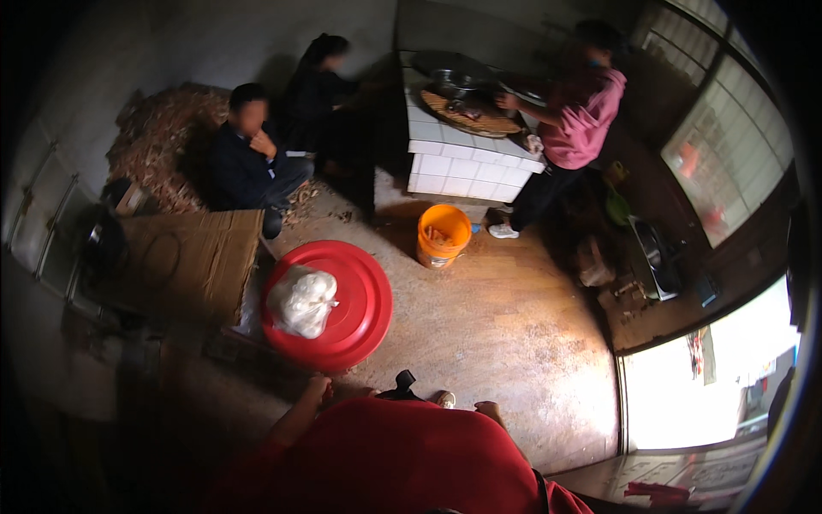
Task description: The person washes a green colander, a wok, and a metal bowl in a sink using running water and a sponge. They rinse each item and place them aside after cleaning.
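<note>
My left hand (pixel 320 388) hangs low beside my red top, its fingers curled in, with nothing visible in them. It is nearest to a round red lid (pixel 364 321), just beyond it and apart from it. On that lid rests a knotted, whitish plastic bag (pixel 301 301) with pale contents that I cannot make out. My right hand (pixel 489 409) is at my other side, small and partly hidden by my body. Its fingers do not show clearly, and no object can be seen in it.
An orange bucket (pixel 443 230) with orange-brown pieces inside stands ahead. Behind it, a person in pink (pixel 591 120) reaches over a woven tray (pixel 471 118) on a white-tiled stove (pixel 462 167). Two people in dark clothes sit by a wood-chip pile (pixel 158 150). Cardboard (pixel 184 261) lies left; a bright doorway (pixel 685 394) opens right.
</note>
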`<act>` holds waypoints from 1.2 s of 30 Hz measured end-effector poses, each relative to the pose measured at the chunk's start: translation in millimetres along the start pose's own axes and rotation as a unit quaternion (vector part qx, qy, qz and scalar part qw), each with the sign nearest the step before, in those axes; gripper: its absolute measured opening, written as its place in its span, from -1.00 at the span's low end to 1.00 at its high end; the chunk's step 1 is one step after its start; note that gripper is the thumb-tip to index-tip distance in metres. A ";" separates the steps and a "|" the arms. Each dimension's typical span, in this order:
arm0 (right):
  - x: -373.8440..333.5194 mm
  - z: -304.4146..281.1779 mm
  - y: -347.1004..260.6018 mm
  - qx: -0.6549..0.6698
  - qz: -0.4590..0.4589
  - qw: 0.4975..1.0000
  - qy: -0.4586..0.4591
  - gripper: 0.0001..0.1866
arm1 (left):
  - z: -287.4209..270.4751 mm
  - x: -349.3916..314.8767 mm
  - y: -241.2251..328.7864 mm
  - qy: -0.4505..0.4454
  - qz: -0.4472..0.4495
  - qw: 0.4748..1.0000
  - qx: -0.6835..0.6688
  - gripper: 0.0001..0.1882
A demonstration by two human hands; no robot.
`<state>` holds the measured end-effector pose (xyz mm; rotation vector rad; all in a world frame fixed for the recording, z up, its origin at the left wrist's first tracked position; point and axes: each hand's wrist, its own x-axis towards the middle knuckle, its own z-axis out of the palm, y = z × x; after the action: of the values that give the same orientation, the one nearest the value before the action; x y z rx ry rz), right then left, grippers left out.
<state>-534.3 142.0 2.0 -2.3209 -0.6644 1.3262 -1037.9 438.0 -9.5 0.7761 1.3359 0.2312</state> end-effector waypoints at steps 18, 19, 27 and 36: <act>-43.5 -2.8 -65.9 0.225 0.142 0.963 0.034 -0.83 | 8.3 10.3 -9.1 0.056 -0.033 0.997 -0.052 -0.83; -41.6 -5.0 -69.3 0.227 0.120 0.966 0.033 -0.83 | 14.8 0.3 4.2 0.051 -0.042 0.997 -0.044 -0.83; -38.8 -8.8 -80.3 0.180 0.090 0.979 0.031 -0.82 | 22.4 -35.3 30.2 0.097 -0.045 0.993 -0.056 -0.86; -49.3 -8.3 -81.6 0.181 0.126 0.975 0.039 -0.84 | 18.2 -30.0 24.5 0.079 -0.058 0.995 -0.037 -0.87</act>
<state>-565.9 179.4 84.2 -2.1890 -0.0882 1.3243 -1021.9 432.1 29.7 0.6261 1.5085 0.2526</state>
